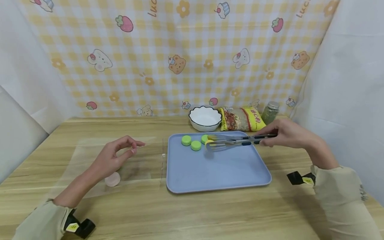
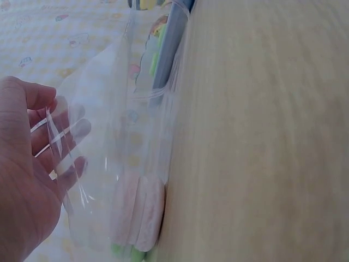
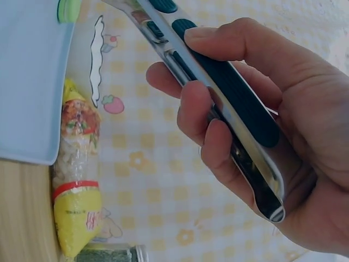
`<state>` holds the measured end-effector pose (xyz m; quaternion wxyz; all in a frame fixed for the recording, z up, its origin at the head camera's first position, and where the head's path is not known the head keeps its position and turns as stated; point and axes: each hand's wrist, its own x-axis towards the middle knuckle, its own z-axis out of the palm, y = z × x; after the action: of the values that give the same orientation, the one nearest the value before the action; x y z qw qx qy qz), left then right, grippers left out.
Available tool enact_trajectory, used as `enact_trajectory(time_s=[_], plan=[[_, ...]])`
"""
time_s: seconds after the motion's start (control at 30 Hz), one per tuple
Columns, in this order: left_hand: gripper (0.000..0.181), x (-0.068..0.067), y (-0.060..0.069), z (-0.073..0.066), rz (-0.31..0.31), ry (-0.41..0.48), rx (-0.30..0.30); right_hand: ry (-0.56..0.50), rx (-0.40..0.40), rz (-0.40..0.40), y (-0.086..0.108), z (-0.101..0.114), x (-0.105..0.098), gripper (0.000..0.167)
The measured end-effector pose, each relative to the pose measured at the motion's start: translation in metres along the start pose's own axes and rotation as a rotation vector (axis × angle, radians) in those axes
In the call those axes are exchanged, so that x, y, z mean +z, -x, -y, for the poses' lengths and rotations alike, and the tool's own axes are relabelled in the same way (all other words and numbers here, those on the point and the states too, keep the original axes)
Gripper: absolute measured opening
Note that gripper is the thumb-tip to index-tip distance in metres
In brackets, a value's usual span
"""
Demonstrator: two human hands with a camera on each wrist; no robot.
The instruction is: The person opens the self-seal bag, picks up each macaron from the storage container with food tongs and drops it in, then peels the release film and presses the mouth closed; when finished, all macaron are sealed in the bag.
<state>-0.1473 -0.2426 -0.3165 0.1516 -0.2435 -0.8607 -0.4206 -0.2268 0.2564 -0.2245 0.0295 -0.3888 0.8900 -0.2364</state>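
My left hand [image 1: 112, 158] pinches the upper edge of a clear plastic bag [image 2: 95, 158], holding its top side up off the table. Inside the bag lies a pink macaron [image 2: 143, 213], with a bit of green beside it at the bottom of the left wrist view. My right hand [image 1: 286, 135] grips metal tongs [image 3: 218, 103] with dark handle pads. Their slotted heads reach over the blue tray [image 1: 222, 173], around a yellow macaron [image 1: 209, 142]; whether they squeeze it I cannot tell. Several green macarons [image 1: 196, 145] sit near the tray's back left.
Behind the tray stand a white scalloped bowl [image 1: 205, 117], a yellow food packet [image 1: 242, 119] and a glass jar [image 1: 270, 112] with a metal lid. A checked cloth [image 1: 192, 66] hangs at the back. Bare wooden table [image 1: 186, 213] lies in front of the tray.
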Motion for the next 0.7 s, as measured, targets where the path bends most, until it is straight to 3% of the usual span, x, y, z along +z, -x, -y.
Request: enact_trajectory(time_s=[0.2, 0.5, 0.7], plan=[[0.007, 0.0, -0.001, -0.001, -0.007, 0.019, -0.007, 0.079, 0.043, -0.028, -0.012, 0.021, 0.003, 0.023], [0.005, 0.001, -0.002, 0.001, -0.017, 0.019, 0.069, 0.004, -0.135, -0.057, -0.051, 0.04, 0.031, 0.025], [0.011, 0.0, -0.002, -0.002, -0.032, 0.003, 0.092, -0.005, -0.163, 0.031, -0.074, 0.054, 0.051, 0.025]])
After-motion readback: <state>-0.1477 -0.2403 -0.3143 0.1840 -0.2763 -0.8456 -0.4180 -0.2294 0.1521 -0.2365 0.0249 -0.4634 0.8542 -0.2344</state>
